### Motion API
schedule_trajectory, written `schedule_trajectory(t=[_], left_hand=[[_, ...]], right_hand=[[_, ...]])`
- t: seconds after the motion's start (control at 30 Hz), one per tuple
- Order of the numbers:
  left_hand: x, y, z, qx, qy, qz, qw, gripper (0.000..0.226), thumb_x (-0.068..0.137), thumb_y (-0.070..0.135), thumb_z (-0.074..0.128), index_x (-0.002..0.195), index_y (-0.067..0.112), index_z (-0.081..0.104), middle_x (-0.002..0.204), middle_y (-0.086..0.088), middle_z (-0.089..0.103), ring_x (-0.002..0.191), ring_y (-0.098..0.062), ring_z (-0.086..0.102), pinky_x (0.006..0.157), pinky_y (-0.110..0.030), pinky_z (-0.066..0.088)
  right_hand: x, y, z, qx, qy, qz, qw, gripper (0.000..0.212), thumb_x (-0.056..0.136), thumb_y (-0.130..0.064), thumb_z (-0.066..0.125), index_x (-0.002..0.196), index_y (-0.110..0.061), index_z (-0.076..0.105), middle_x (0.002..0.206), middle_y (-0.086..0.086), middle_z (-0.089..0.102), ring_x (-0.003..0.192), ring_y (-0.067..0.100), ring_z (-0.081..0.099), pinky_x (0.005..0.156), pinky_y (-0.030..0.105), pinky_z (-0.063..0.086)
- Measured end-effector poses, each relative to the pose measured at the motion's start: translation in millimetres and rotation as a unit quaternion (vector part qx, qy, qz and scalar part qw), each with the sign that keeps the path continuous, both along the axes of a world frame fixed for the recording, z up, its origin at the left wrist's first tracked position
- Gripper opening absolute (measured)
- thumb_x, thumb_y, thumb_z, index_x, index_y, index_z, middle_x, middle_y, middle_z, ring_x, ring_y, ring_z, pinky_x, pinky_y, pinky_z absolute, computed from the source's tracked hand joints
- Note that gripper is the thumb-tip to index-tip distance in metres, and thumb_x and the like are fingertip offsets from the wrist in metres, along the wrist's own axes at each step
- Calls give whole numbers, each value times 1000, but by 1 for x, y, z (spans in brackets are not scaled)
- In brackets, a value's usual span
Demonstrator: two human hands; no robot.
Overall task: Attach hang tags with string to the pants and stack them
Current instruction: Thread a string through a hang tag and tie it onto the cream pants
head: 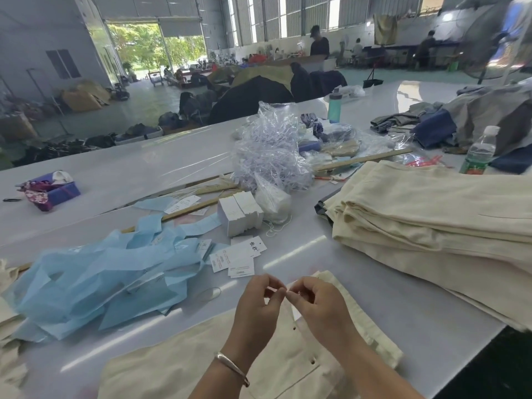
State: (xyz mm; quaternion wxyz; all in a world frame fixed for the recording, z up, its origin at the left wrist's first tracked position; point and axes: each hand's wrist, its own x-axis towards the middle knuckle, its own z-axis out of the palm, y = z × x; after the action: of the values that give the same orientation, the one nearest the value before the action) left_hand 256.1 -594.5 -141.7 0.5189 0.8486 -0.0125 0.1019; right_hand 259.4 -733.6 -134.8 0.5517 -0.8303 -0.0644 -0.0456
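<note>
Both hands were raised together above a pair of cream pants [288, 367] that lay flat on the near edge of the white table [129, 174]. The left hand [260, 300] and the right hand [316, 302] met fingertip to fingertip, each with curled fingers pinching something small and pale between them; it appeared to be a string, but it was too thin to confirm. A silver bracelet [233, 367] sat on the left wrist. Just beyond the hands, loose hang tags [236, 259] lay scattered on the table surface, and farther back stood a block of stacked white tags [239, 216]. A stack of folded cream pants [431, 223] occupied the right side of the table. Crumpled light-blue sheets [95, 280] lay on the near left. A heap of clear plastic wrapping [270, 151] rose behind the tag block. A plastic water bottle [480, 151] stood at the far right, and a purple box [57, 191] sat at the far left.
</note>
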Motion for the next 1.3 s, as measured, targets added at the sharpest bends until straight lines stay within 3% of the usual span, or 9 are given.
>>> schedule_trajectory(t=[0.1, 0.23, 0.37, 0.57, 0.77, 1.03, 1.13, 1.2, 1.3], left_hand=[[22, -19, -4, -4, 27, 0, 1000, 17, 89, 9, 65, 80, 23, 62, 82, 5, 67, 75, -7, 62, 67, -18, 46], [49, -37, -15, -4, 73, 9, 997, 11, 88, 13, 66, 82, 21, 65, 83, 4, 68, 71, -10, 61, 64, -16, 45], [64, -47, -34, 7, 119, 35, 992, 9, 86, 17, 69, 83, 24, 65, 87, 5, 68, 71, -6, 58, 62, -14, 44], [77, -54, -58, 76, 142, 59, 985, 15, 83, 19, 71, 93, 27, 65, 95, 14, 63, 86, 0, 58, 71, -5, 39], [97, -64, -76, 174, 185, 79, 964, 25, 84, 25, 63, 108, 26, 68, 106, 11, 60, 106, -10, 49, 84, -20, 37], [107, -65, -83, 235, 169, 50, 956, 9, 83, 27, 65, 91, 25, 68, 87, 12, 51, 96, -12, 50, 73, -19, 33], [108, -64, -82, 188, 148, 62, 969, 6, 84, 25, 67, 80, 25, 62, 81, 13, 49, 86, -11, 50, 70, -13, 32], [109, -63, -81, 160, 162, 70, 971, 13, 86, 19, 66, 76, 24, 60, 79, 13, 50, 85, -11, 51, 70, -11, 34], [111, -62, -76, 100, 214, 84, 968, 18, 87, 17, 65, 71, 23, 58, 75, 11, 55, 81, -11, 55, 72, -20, 40]], right_hand=[[20, -20, 1, -102, -60, -46, 992, 10, 83, -14, 70, 74, -17, 66, 71, -7, 54, 67, 9, 50, 63, 25, 38], [54, -55, 9, -210, -148, -122, 959, 7, 82, -7, 70, 75, -7, 68, 77, 6, 59, 68, 27, 58, 59, 32, 41], [92, -91, 16, -217, -247, -172, 929, 8, 78, -1, 74, 74, -5, 69, 75, 10, 56, 63, 30, 57, 54, 28, 41], [125, -101, -12, -185, -254, -96, 944, 8, 78, 0, 75, 77, -7, 71, 78, 6, 57, 67, 25, 58, 54, 29, 44], [129, -103, -41, -201, -246, -73, 945, 13, 73, 6, 77, 71, -4, 69, 91, 12, 62, 81, 32, 64, 59, 34, 52], [162, -107, -11, -176, -403, -69, 895, 6, 85, 1, 67, 80, 1, 70, 119, 28, 56, 127, 42, 48, 101, 48, 44], [173, -96, -5, -176, -398, -21, 900, 5, 82, 2, 71, 78, -1, 69, 115, 24, 58, 121, 39, 52, 97, 46, 46], [169, -85, -15, -173, -356, 25, 918, 8, 77, 0, 77, 75, -5, 71, 106, 16, 62, 102, 35, 59, 81, 41, 51], [151, -73, -48, -185, -276, 99, 938, 14, 68, -5, 84, 69, -13, 72, 95, 7, 64, 92, 30, 61, 67, 39, 53]])
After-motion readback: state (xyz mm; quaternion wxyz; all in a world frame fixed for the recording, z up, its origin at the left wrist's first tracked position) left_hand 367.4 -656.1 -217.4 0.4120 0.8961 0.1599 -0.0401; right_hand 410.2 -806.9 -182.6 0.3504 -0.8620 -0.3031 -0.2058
